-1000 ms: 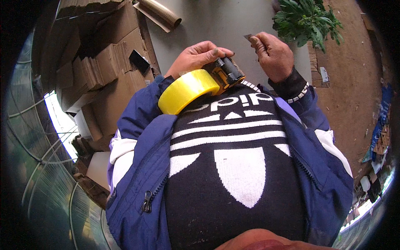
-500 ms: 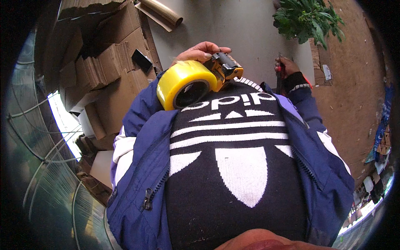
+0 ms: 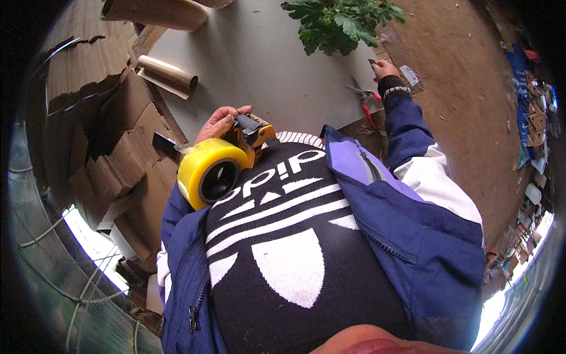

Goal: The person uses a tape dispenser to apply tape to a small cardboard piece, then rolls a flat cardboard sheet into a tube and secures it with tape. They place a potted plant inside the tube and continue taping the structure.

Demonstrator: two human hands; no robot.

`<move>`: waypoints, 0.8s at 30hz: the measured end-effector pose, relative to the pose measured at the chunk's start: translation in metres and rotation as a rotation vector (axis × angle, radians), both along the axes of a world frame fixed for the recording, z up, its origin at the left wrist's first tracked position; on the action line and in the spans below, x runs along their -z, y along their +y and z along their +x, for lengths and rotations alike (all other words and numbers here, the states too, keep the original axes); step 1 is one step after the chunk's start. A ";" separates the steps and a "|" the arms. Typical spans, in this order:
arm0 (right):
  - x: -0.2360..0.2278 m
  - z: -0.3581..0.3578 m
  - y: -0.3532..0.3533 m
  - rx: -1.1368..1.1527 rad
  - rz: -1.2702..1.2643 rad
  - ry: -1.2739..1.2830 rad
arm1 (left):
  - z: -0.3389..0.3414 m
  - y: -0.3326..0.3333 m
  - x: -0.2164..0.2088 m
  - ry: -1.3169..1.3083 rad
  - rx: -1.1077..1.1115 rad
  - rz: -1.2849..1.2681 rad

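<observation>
My left hand (image 3: 218, 123) grips a tape dispenser (image 3: 254, 131) with an orange-yellow frame and a dark roller, close to my chest. A wide roll of yellow packing tape (image 3: 207, 171) is mounted on it. My right arm reaches out to the table's right edge. There my right hand (image 3: 386, 69) is closed around a small dark object (image 3: 372, 62), mostly hidden by the fingers. Pruning shears (image 3: 367, 101) with red handles lie by the table edge, just below that hand and apart from it. Their blades point left.
A leafy green plant (image 3: 342, 23) sits at the far side of the grey table (image 3: 253, 71). Rolled brown paper (image 3: 168, 76) lies on the table's left. Stacked cardboard (image 3: 118, 165) fills the left side, with a dark phone-like object (image 3: 164, 143) on it. Brown floor (image 3: 451, 106) extends rightward.
My right hand has let go of the red-handled shears and reached farther out, now holding a small dark object. The view has swung right; my left hand still holds the tape dispenser.
</observation>
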State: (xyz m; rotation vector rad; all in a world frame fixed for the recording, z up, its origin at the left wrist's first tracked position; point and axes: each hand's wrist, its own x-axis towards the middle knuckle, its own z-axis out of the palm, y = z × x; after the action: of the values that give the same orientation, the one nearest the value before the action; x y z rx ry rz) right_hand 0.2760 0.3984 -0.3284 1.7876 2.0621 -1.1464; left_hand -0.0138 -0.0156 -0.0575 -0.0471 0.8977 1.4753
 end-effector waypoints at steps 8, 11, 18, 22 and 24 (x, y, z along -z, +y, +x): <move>0.040 -0.016 0.050 -0.417 0.135 -0.086 | -0.004 -0.002 -0.011 0.263 0.014 -0.176; 0.026 -0.021 0.046 -0.492 0.178 -0.281 | 0.004 -0.002 -0.018 0.239 -0.089 -0.224; -0.047 -0.033 -0.062 -0.910 0.315 -0.041 | 0.000 -0.014 -0.012 0.260 -0.229 -0.311; -0.085 -0.082 -0.161 -0.730 -0.355 0.507 | -0.012 -0.015 -0.005 0.322 -0.164 -0.314; -0.121 -0.103 -0.198 -0.687 -0.674 0.566 | -0.018 -0.014 -0.007 0.299 -0.106 -0.288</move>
State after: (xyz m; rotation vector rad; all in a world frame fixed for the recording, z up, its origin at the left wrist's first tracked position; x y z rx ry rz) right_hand 0.1729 0.2004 -0.2071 0.4218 1.9070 -1.8947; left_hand -0.0317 -0.0300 -0.0505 -0.0888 1.3651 1.4635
